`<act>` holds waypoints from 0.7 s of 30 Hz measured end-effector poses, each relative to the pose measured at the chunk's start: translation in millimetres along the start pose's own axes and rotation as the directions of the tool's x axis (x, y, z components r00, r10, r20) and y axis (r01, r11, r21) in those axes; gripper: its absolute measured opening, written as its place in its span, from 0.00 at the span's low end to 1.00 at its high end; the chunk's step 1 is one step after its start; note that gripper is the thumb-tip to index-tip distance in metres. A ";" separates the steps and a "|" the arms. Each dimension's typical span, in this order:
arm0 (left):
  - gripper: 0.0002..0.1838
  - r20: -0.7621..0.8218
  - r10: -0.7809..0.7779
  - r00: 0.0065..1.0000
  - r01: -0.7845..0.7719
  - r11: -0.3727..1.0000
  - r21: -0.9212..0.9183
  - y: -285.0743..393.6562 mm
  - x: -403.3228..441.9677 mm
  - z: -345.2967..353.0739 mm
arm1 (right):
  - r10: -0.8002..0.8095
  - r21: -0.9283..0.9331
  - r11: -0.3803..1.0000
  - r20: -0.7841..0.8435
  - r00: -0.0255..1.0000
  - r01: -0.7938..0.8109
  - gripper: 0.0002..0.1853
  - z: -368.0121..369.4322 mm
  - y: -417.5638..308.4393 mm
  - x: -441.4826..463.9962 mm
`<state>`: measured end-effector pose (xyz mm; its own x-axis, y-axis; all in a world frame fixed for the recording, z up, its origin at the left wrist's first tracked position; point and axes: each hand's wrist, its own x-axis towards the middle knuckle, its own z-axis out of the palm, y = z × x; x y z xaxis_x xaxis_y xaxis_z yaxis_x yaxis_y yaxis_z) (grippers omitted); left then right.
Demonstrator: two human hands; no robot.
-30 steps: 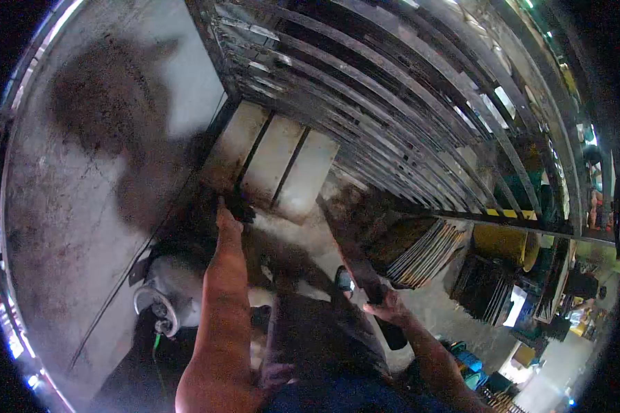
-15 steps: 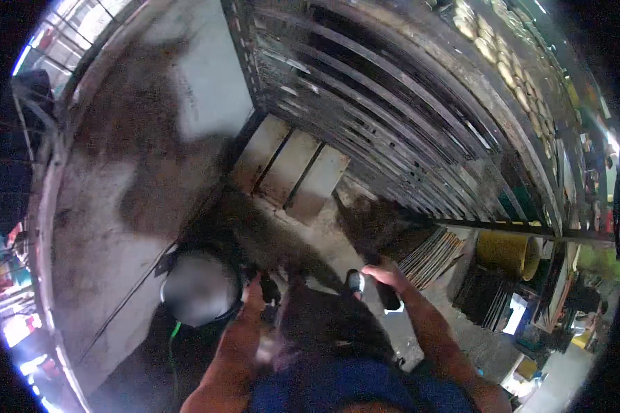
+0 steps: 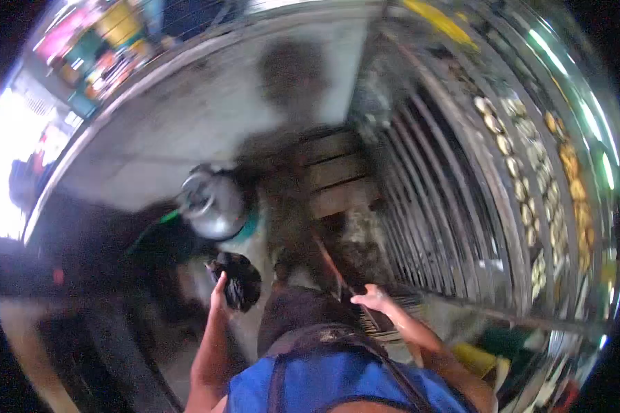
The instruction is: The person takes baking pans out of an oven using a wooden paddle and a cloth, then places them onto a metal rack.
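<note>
In the head view, my left hand (image 3: 218,294) is closed on a crumpled black bag-like bundle (image 3: 241,283); its contents are hidden. Out in front and to the right, my right hand (image 3: 375,300) has its fingers bent together, with blur hiding what is in them. A thin reddish-brown rod (image 3: 332,263) runs close by its fingertips, and I cannot tell whether they touch it. Beyond the left hand stands a round silvery metal pot or tank (image 3: 215,205) with a ring-shaped top. Something green (image 3: 169,217) sticks out beside it.
A large pale panel (image 3: 186,103) carrying my shadow rises ahead. To the right is a slatted rack (image 3: 434,158), with rows of pale rounded items (image 3: 506,155) and orange-brown ones (image 3: 575,179) past it. A yellow container (image 3: 475,359) sits low at the right.
My view has swung left, so the rack and pot shift in the picture. My left hand has moved away from my body, showing the black bundle more plainly. The right hand stays forward.
</note>
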<state>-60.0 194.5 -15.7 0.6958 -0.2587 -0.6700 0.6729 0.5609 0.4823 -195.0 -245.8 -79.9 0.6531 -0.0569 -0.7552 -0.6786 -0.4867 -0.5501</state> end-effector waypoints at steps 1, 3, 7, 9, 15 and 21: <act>0.33 -0.304 0.088 0.949 -0.027 0.980 0.198 -18.6 -35.6 -15.9 | -0.021 0.013 1.000 0.015 1.000 0.021 0.30 0.3 -7.7 -24.2; 0.32 -0.260 0.283 0.923 -0.290 0.957 0.010 -62.1 -103.7 -34.8 | -0.196 0.272 0.948 0.098 0.976 0.163 0.34 4.7 -17.7 -42.6; 0.41 -0.166 0.310 0.936 -0.350 0.866 -0.357 -122.7 -226.5 -41.2 | -0.333 0.222 0.943 0.568 0.752 0.250 0.31 7.9 -148.0 -89.5; 0.47 -0.091 0.474 0.876 -0.454 0.745 -0.489 -147.0 -275.4 -63.7 | -0.647 0.204 0.735 0.495 0.579 0.647 0.41 50.4 -190.4 -129.2; 0.57 -0.272 0.909 0.314 -0.805 0.103 -0.584 -246.2 -467.9 -71.8 | -0.843 -0.128 -0.075 0.538 0.006 0.989 0.44 180.2 -223.9 -232.0; 0.43 -0.628 0.764 0.149 -0.873 -0.197 -0.447 -360.8 -586.3 -36.8 | -0.628 0.187 -0.307 0.697 -0.347 0.933 0.37 299.2 -212.8 -343.2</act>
<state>-720.0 172.7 182.3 0.4602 0.8837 -0.0856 -0.8519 0.4667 0.2374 -375.3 138.2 189.6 -0.0346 0.9327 0.3589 0.7547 0.2598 -0.6024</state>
